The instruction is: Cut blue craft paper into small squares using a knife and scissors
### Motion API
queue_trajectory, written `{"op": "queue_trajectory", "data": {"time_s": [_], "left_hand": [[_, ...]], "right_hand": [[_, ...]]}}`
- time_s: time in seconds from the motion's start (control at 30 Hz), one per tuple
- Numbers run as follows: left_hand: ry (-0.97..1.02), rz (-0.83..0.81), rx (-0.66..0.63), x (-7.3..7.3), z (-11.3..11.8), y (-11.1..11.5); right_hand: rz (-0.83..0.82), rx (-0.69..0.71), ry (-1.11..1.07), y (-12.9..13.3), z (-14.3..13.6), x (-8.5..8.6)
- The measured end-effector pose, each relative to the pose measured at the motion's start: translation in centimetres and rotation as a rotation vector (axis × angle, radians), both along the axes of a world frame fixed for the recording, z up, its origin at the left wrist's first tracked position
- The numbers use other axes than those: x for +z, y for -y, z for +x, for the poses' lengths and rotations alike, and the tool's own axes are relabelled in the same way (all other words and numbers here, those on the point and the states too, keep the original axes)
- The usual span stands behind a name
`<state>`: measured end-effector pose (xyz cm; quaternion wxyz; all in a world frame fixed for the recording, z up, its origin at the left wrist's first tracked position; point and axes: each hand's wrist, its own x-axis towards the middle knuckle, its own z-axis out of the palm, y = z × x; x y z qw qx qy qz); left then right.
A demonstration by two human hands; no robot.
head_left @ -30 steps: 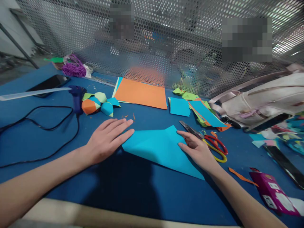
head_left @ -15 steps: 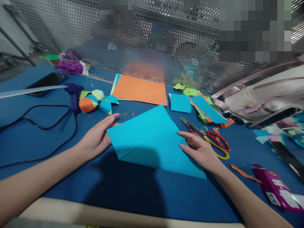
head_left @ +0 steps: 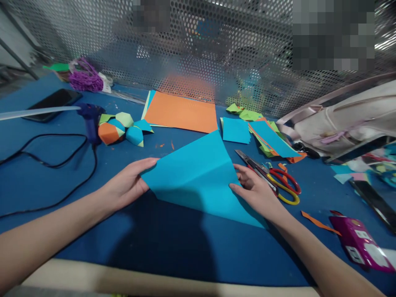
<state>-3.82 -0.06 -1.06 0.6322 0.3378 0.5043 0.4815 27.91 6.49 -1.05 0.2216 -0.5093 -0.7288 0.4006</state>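
A blue sheet of paper (head_left: 192, 177) is held between my two hands, bent along a diagonal crease and raised a little off the table. My left hand (head_left: 133, 181) pinches its left corner, thumb on top and fingers underneath. At the right edge, my right hand (head_left: 255, 189) grips the paper with the thumb over it and the fingers behind. Just beyond my right hand lie scissors (head_left: 286, 185) with red and yellow handles, beside a box cutter (head_left: 256, 171).
Orange paper (head_left: 182, 111) tops a stack by the perforated metal panel (head_left: 192, 53). Blue squares (head_left: 236, 130) and strips (head_left: 275, 138) lie to its right. Leftward are folded paper pieces (head_left: 111, 132), a glue gun (head_left: 91, 121) and a phone (head_left: 52, 105). A beige bag (head_left: 355, 115) stands right.
My left thumb has closed onto the paper's left corner. The sheet has bent and shifted slightly right at its top, and my right fingers have moved behind its edge.
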Motion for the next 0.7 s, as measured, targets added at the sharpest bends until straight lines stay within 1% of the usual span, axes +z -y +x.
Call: {"op": "queue_trajectory", "data": {"time_s": [0.07, 0.1, 0.13, 0.17, 0.2, 0.23, 0.27, 0.3, 0.33, 0.37, 0.4, 0.43, 0.5, 0.57, 0.6, 0.63, 0.7], "left_hand": [[-0.1, -0.001, -0.068, 0.0, -0.3, 0.0], [-0.212, 0.011, -0.058, -0.1, -0.4, 0.1], [-0.364, 0.047, -0.018, -0.1, -0.5, 0.2], [-0.544, 0.129, 0.041, -0.1, -0.6, 0.5], [-0.736, 0.261, 0.088, -0.2, -0.6, 0.8], [-0.915, 0.431, 0.1, -0.3, -0.4, 1.1], [-1.065, 0.619, 0.065, -0.4, -0.2, 1.6], [-1.186, 0.806, -0.015, -0.6, 0.2, 2.0], [-1.254, 0.963, -0.132, -0.8, 0.7, 2.4], [-1.296, 1.076, -0.242, -1.1, 1.2, 2.8], [-1.328, 1.135, -0.34, -1.4, 1.7, 3.2], [-1.355, 1.162, -0.399, -1.6, 2.1, 3.5], [-1.39, 1.154, -0.474, -2.1, 2.7, 3.7], [-1.399, 1.132, -0.499, -2.4, 2.9, 3.8], [-1.395, 1.126, -0.5, -2.5, 2.9, 3.7], [-1.388, 1.123, -0.493, -2.5, 2.9, 3.7], [-1.367, 1.125, -0.481, -2.5, 2.9, 3.7]], "right_hand": [[0.022, -0.016, 0.027, -0.1, 0.0, 0.0], [0.049, -0.017, 0.055, -0.1, 0.0, 0.0], [0.083, -0.01, 0.09, -0.1, 0.0, -0.1], [0.121, 0.001, 0.127, -0.1, 0.1, -0.3], [0.159, 0.012, 0.163, 0.0, 0.1, -0.5], [0.196, 0.022, 0.197, 0.0, 0.2, -0.8], [0.23, 0.029, 0.226, 0.1, 0.3, -1.1], [0.263, 0.033, 0.253, 0.2, 0.3, -1.4], [0.299, 0.036, 0.278, 0.3, 0.4, -1.7], [0.342, 0.037, 0.304, 0.4, 0.4, -2.0], [0.394, 0.038, 0.331, 0.5, 0.5, -2.1], [0.448, 0.041, 0.365, 0.6, 0.5, -2.2], [0.575, 0.051, 0.443, 0.9, 0.4, -2.1], [0.704, 0.086, 0.513, 1.2, 0.1, -1.6], [0.762, 0.133, 0.528, 1.5, -0.1, -1.3], [0.81, 0.209, 0.524, 1.7, -0.4, -1.1], [0.848, 0.446, 0.484, 2.3, -1.0, -0.9]]}}
